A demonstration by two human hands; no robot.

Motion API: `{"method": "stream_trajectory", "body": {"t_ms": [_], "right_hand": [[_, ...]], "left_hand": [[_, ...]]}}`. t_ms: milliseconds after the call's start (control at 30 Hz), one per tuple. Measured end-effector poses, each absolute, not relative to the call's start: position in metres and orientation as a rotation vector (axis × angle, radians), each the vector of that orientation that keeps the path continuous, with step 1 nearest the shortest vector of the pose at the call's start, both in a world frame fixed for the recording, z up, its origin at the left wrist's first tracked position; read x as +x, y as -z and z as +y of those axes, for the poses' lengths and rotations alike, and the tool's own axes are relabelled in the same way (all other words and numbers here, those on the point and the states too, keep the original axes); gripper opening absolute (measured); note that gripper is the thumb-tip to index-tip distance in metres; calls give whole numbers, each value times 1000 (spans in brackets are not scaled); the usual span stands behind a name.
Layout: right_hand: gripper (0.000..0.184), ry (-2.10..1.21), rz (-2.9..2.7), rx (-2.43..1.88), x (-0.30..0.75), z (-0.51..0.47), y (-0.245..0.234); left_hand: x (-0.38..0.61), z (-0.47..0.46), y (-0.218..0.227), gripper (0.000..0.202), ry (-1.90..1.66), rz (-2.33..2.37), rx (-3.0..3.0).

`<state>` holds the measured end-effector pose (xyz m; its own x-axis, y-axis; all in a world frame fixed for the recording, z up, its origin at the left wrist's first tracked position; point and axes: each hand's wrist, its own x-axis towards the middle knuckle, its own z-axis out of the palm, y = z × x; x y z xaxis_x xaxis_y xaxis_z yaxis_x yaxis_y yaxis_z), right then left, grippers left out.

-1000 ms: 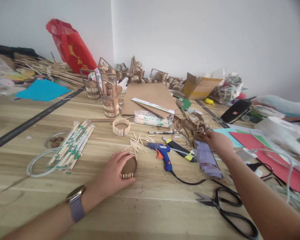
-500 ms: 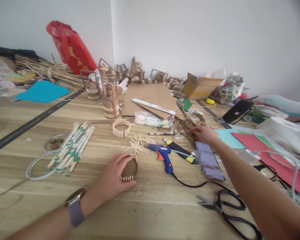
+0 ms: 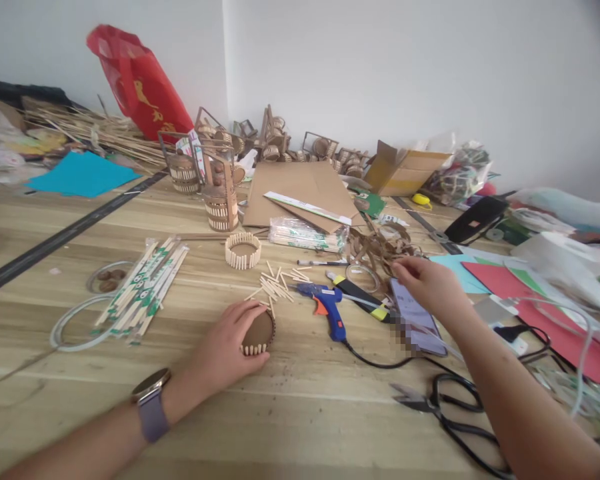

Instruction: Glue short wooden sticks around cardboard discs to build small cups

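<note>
My left hand (image 3: 227, 340), with a watch at the wrist, curls round a brown cardboard disc (image 3: 258, 332) on the table. Short wooden sticks stand along its near edge; my fingers hide its left side. My right hand (image 3: 425, 283) is pinched above a phone (image 3: 414, 313), beside a tangle of brown strips (image 3: 375, 245); anything between its fingertips is too small to make out. Loose short sticks (image 3: 276, 288) lie beyond the disc. A blue glue gun (image 3: 330, 308) rests to their right. Behind stands a ring of sticks on a round base (image 3: 243, 252).
Scissors (image 3: 430, 403) lie at the front right, near my right forearm. The glue gun's cord (image 3: 375, 365) runs towards the phone. Wrapped chopsticks (image 3: 143, 290) lie left. Finished little baskets (image 3: 221, 207) and a cardboard sheet (image 3: 295, 183) are farther back.
My right hand has drawn back a little from the brown strips, to the right and nearer me. My left hand stays on the disc. The view has tilted slightly.
</note>
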<state>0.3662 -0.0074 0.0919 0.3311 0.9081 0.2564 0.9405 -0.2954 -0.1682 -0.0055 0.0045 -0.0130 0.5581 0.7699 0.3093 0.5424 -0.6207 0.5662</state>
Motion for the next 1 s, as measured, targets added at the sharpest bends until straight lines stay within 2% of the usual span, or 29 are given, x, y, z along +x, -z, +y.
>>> {"method": "stream_trajectory", "body": {"t_ms": [133,233,500,733,867,1000], "right_hand": [[32,33,-1798,-2251,330,-25,-85],[34,-184,-1924,-2331,304,-35,-77],[30,-399,-1861,-2205,263,-42,-45],[11,-418,-1627,-2177,259,-39,-30],[12,-376,-1548,-2144,260,-46,-32],[22,-249,-1416,-1989,256,-55,-36]], "left_hand": [[-6,4,12,64,-754,1087,2376],[-7,3,12,66,-741,1095,2363],[-7,3,12,70,-768,1029,2390],[-7,3,15,71,-780,1040,2392],[-7,4,15,70,-777,1048,2389],[-6,4,13,69,-742,1051,2385]]}}
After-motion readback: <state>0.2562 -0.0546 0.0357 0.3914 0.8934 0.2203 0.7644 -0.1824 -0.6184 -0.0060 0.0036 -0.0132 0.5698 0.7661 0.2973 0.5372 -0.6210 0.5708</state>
